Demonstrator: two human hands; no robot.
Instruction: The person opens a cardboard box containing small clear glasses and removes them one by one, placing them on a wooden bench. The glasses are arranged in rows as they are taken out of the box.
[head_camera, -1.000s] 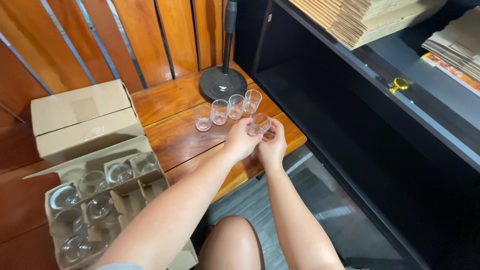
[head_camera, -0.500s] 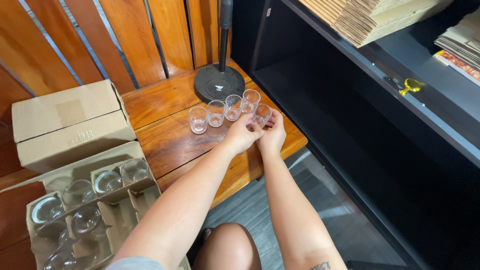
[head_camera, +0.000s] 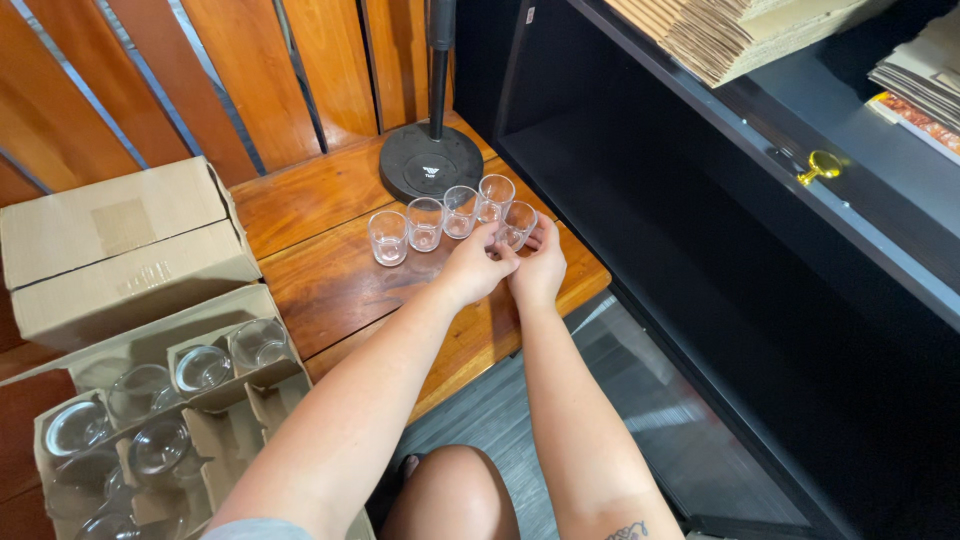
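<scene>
Head view: both hands meet at the far right end of a curved row of small clear glasses on the wooden worktop (head_camera: 330, 290). The left hand (head_camera: 472, 268) and right hand (head_camera: 540, 262) each curl their fingers partly closed around the end glass (head_camera: 518, 222), which is tilted, its mouth pointing up and away toward the dark cabinet (head_camera: 700, 300). The four other glasses (head_camera: 440, 218) stand upright just left of the grip, long axes vertical. Beyond them sits a round black stand base (head_camera: 430, 165). Well left of the hands lies a closed plain brown carton (head_camera: 115, 250), oblong; nearer the person, an open brown carton (head_camera: 215, 440) with cardboard dividers holds more glasses.
</scene>
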